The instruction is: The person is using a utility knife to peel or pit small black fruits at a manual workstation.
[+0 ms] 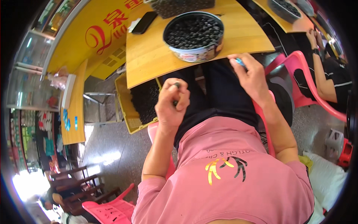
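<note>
- Left hand [172, 100]: the grip is narrow, its fingers curled inward. A small dark round piece [177, 85] sits between thumb and forefinger; a second dark patch, probably another piece, shows lower among the curled fingers. The bent fingers appear to store one piece while the tips present the other.
- Right hand [251, 74]: the grip is a narrow pinch around a small blue object [239, 62], mostly covered by the fingers; its kind cannot be told. The fingertip hold seems suited to fine control.
- Position of hands: both stand apart above the dark trousers [209, 91], near the worktop [145, 56], the right one close beside its front edge. Held low before the body, they probably allow a clear downward view.
- Round tub [194, 56]: it stands upright near the worktop's front edge, well filled with dark round pieces [194, 34], presumably for short reach from either hand.
- Behind the tub: a clear rectangular container [182, 6] also holds dark pieces. A black phone [144, 23] lies to the left, seemingly clear of the reach.
- Yellow crate [126, 105]: set low, left of the legs, it contains a dark mass whose separate pieces are hard to distinguish.
- Right margin: a co-worker's hand [315, 38] shows beside another table.
</note>
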